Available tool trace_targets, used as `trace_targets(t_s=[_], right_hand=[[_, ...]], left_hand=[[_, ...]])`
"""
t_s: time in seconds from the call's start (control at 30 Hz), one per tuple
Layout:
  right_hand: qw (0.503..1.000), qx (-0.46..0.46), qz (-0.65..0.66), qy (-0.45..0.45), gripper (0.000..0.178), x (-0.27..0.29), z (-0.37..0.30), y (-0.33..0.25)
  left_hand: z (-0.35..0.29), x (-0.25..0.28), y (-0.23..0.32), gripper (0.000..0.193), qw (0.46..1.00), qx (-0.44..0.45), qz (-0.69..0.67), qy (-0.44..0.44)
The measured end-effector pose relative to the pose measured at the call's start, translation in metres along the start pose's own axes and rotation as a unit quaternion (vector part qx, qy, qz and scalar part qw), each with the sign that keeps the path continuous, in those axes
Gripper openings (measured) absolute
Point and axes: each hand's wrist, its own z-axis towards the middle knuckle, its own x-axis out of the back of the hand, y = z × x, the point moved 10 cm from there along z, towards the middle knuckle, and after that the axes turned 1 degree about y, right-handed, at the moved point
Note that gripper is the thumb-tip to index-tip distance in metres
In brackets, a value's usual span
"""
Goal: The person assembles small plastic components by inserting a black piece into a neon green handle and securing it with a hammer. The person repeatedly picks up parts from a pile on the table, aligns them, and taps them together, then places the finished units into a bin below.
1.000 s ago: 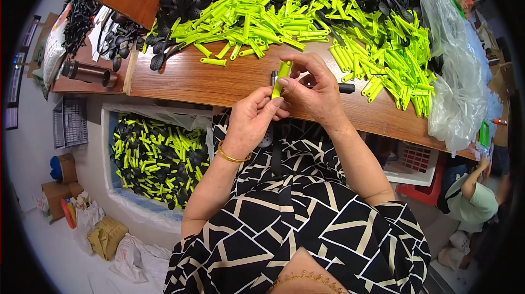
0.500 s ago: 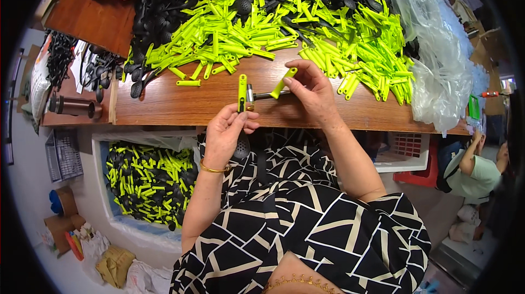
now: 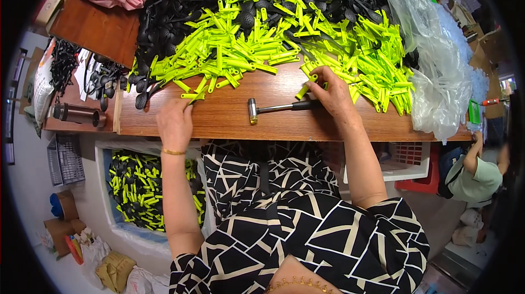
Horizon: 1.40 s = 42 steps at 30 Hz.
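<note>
My left hand (image 3: 175,124) is at the table's left part, back upward, its bent fingers close to a loose lime-green handle (image 3: 193,96). Its fingertips are partly hidden, so whatever they pinch cannot be made out. Between thumb and fingers of my right hand (image 3: 334,96) is another lime-green handle (image 3: 302,92), held at a slant beside the front of the handle pile (image 3: 235,48). A small hammer (image 3: 279,107) with a metal head and dark grip lies between my hands; its grip end passes beneath my right hand.
Black perforated spoon heads (image 3: 164,26) are heaped behind the handles. Clear plastic sheeting (image 3: 437,81) drapes over the right side. Below the table at left stands a lined bin (image 3: 104,184) of black-and-green utensils. A brown flask (image 3: 79,115) lies at left; another person (image 3: 473,171) is at far right.
My left hand has moved left, and the green-handled perforated spoon it held is gone from it. My right hand has shifted slightly right and down, still with a handle. The hammer now shows fully.
</note>
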Motion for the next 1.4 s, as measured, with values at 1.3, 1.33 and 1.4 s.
trace_targets(t_s=[1.3,1.33,1.4], right_hand=[[0.975,0.158,0.127,0.087,0.014,0.088,0.011,-0.002],[0.976,0.154,0.133,0.078,0.014,0.087,0.013,-0.003],[0.977,0.147,0.144,0.060,0.014,0.084,0.016,-0.005]], left_hand=[[0.106,-0.071,0.285,0.018,0.922,-0.186,-0.314,-0.130],[0.104,-0.066,0.289,0.018,0.926,-0.199,-0.296,-0.124],[0.099,-0.057,0.291,0.018,0.933,-0.223,-0.259,-0.109]])
